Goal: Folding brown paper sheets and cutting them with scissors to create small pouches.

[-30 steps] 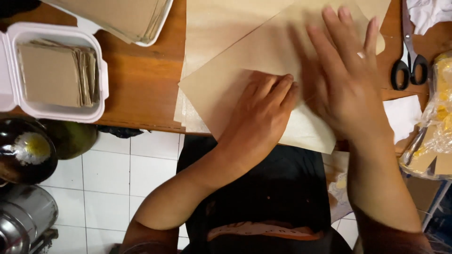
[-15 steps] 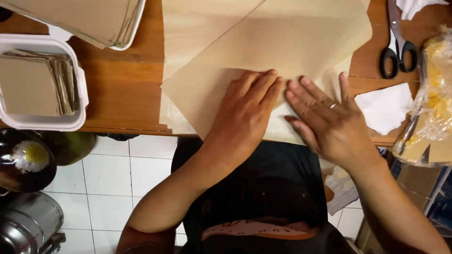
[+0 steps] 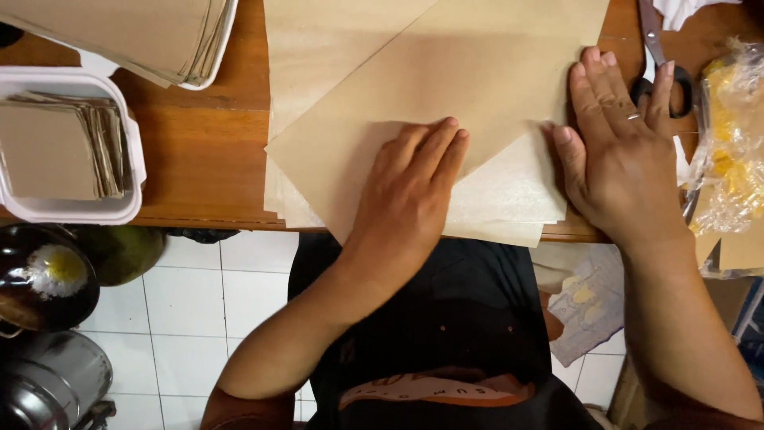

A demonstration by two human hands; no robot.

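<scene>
your left hand (image 3: 414, 187) lies flat, fingers straight and together, palm down on the large tan sheet of folded paper (image 3: 469, 87) that sits on the brown wooden table (image 3: 207, 151); it grips nothing, it only pins the sheet so the paper cannot slide or spring up. your right hand (image 3: 621, 151) is flat too, fingers spread a little, with a ring on one finger, resting at the right edge of the same sheet where the slanted upper layer ends, as if holding that edge down against the table. the upper layer runs on a diagonal across paler sheets beneath it, and the lower corner of the stack reaches just past the near edge of the table, right in front of your body. just beyond your right fingertips lie black-handled scissors (image 3: 664, 60), partly hidden by your fingers. to the right of that hand sits a crinkled clear plastic bag with yellow contents (image 3: 728, 143). far to the left, a white plastic tub (image 3: 131, 155) holds a neat pile of small brown paper squares (image 3: 56, 147), and another white tray (image 3: 208, 73) above it carries larger tan sheets, both well apart from your hands.
</scene>
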